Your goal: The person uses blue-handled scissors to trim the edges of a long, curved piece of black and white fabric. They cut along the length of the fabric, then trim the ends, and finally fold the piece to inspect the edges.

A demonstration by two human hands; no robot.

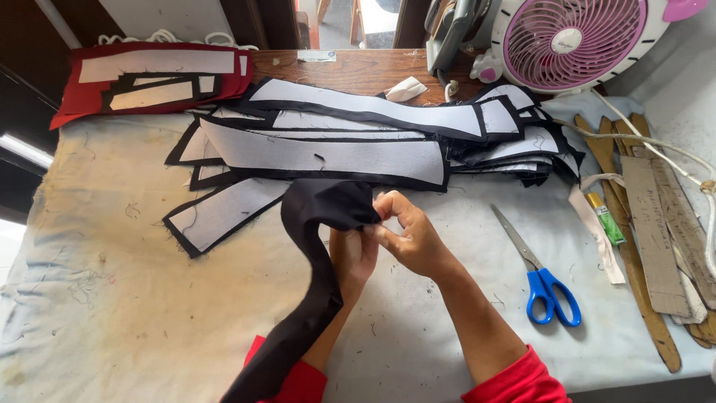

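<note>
A long black fabric strip (pixel 309 276) runs from the bottom edge up to the middle of the table, where its end folds over. My left hand (pixel 352 254) grips the strip just under the fold, palm up. My right hand (pixel 409 235) pinches the folded end from the right, fingers curled on the cloth. Both wrists show red sleeves. Behind the hands lies a pile of black fabric pieces with white interfacing (pixel 343 145).
Blue-handled scissors (pixel 538 272) lie to the right of my hands. A small green tube (pixel 605 220), wooden and cardboard pattern strips (pixel 656 246) and a white cord sit at the right edge. A pink fan (pixel 574 37) stands at the back right; red fabric pieces (pixel 149 78) at the back left.
</note>
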